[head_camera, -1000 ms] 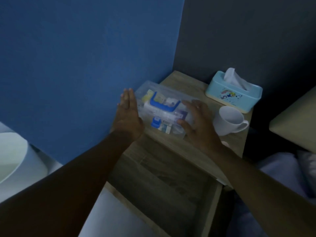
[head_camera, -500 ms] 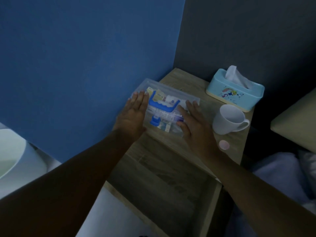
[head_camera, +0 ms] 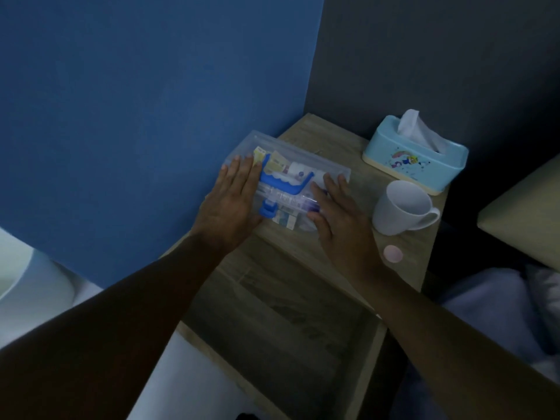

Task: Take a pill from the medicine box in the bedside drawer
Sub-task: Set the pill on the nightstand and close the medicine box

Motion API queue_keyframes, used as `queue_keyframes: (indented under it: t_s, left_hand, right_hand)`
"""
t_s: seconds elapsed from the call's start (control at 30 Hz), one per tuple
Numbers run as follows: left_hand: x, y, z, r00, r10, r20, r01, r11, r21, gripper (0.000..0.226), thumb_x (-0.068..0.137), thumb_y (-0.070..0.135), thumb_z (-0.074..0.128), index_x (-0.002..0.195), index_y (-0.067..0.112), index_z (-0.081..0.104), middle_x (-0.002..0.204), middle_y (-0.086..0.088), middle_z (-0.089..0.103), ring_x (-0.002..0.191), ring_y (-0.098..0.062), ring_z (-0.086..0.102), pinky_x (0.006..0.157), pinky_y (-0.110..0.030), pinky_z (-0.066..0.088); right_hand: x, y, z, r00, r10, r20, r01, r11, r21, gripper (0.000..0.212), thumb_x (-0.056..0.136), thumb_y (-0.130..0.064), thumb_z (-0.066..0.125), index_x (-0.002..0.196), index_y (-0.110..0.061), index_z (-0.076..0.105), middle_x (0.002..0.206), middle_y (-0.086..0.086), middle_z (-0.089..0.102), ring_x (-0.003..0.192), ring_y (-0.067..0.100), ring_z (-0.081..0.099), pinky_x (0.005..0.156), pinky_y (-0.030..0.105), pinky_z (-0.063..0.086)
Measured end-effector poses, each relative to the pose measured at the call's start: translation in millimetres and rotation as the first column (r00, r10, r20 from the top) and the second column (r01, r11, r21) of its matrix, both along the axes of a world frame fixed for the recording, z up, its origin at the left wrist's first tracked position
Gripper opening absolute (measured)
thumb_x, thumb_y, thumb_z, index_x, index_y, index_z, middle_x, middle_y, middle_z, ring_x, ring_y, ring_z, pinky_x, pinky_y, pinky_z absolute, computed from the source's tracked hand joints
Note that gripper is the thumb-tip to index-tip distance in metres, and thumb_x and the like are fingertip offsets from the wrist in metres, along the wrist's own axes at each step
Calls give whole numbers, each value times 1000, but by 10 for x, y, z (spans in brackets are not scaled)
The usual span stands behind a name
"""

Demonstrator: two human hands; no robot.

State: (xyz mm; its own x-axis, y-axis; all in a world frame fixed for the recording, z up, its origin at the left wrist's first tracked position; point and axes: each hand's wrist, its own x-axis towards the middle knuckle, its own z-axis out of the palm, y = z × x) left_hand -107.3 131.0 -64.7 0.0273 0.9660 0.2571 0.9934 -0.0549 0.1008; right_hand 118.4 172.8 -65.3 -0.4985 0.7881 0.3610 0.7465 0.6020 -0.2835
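Mostly flat: both hands lie spread on the box lid, fingers straight, palms down, closed on nothing.
Left hand (head_camera: 231,197): covers the left end of the medicine box, fingertips near its far left corner, thumb by the blue latch (head_camera: 268,211).
Right hand (head_camera: 339,213): rests on the right end, fingertips close to the far right corner.
Medicine box (head_camera: 306,159): clear plastic, lid down, blue handle (head_camera: 285,184) on top, packets showing through; it sits on the nightstand top (head_camera: 339,137), left side, its left end at the blue wall (head_camera: 151,101).
Edges: the box's front edge runs near the top's front edge, just above the open drawer (head_camera: 288,322).
Open room: bare wood behind the box toward the corner, and a strip between box and mug.
Drawer: pulled out below the hands, its inside dark and looking bare.
Mug (head_camera: 401,207): white, just beside the right hand, handle pointing right.
Tissue box (head_camera: 415,157): light blue, behind the mug, against the dark wall.
Pink disc (head_camera: 393,254): small, round, on the top near the right wrist; what it is cannot be told.
Bed (head_camera: 500,313): pale bedding to the right, below the nightstand.
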Motion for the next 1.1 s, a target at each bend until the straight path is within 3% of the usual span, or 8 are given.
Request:
queue_keyframes:
  t_s: [0.17,0.4,0.6,0.77,0.9,0.97,1.03,1.1]
  left_hand:
    - [-47,13,164,997,-17,-82,19,1000,22,63,96,37,52,146,0,39,152,-22,40,142,-40,35,119,-55,21]
    - [-25,118,236,995,56,-80,-61,996,-64,65,97,46,41,150,9,32,159,-10,33,148,-30,24,122,-47,9]
    - [-4,116,206,991,134,13,-130,978,-166,78,90,53,52,154,20,20,163,-1,17,152,-26,12,114,-47,29]
    - [58,140,142,978,208,6,-206,971,-120,75,89,44,59,151,20,24,160,-3,22,150,-27,19,102,-51,44]
    - [40,133,174,989,148,15,-147,988,-52,73,86,45,63,148,17,34,155,-5,34,145,-27,26,110,-45,36]
    - [1,124,256,981,125,146,-124,992,-17,77,79,54,69,141,15,48,148,-4,47,139,-26,36,113,-41,35]
    - [-40,140,366,903,134,408,-181,980,79,74,72,61,72,127,12,64,132,-6,63,128,-25,51,107,-40,44]
    - [-104,214,420,835,145,531,-272,948,168,56,80,53,68,115,9,69,114,-13,71,112,-29,63,95,-39,52]
  right_hand:
    - [4,-7,3,1000,1,-18,-1,1000,-6,45,105,-27,46,147,-11,46,161,12,34,154,28,20,124,34,17]
    - [-12,-8,19,1000,-4,-21,4,999,-37,45,106,-26,46,148,-12,45,163,11,31,155,26,18,124,35,18]
    - [-13,7,28,1000,-10,-8,9,999,-40,45,106,-28,45,148,-13,45,162,10,32,155,25,18,123,36,19]
    - [-8,19,35,1000,-15,-12,15,999,-36,46,105,-31,47,148,-15,46,162,8,34,154,24,20,121,35,19]
    - [-46,1,103,996,-40,-76,33,995,-94,48,100,-35,55,144,-18,52,158,5,41,151,19,27,120,30,19]
    - [-73,27,182,978,-85,-191,56,987,-153,40,97,-38,58,132,-20,63,147,3,54,141,16,43,118,34,32]
    - [-97,107,271,925,-188,-332,126,972,-199,31,95,-36,61,117,-16,68,126,5,64,117,16,58,98,33,51]
    - [-133,216,359,845,-373,-382,262,913,-311,36,95,-39,60,119,-12,63,120,7,62,108,19,61,75,17,46]
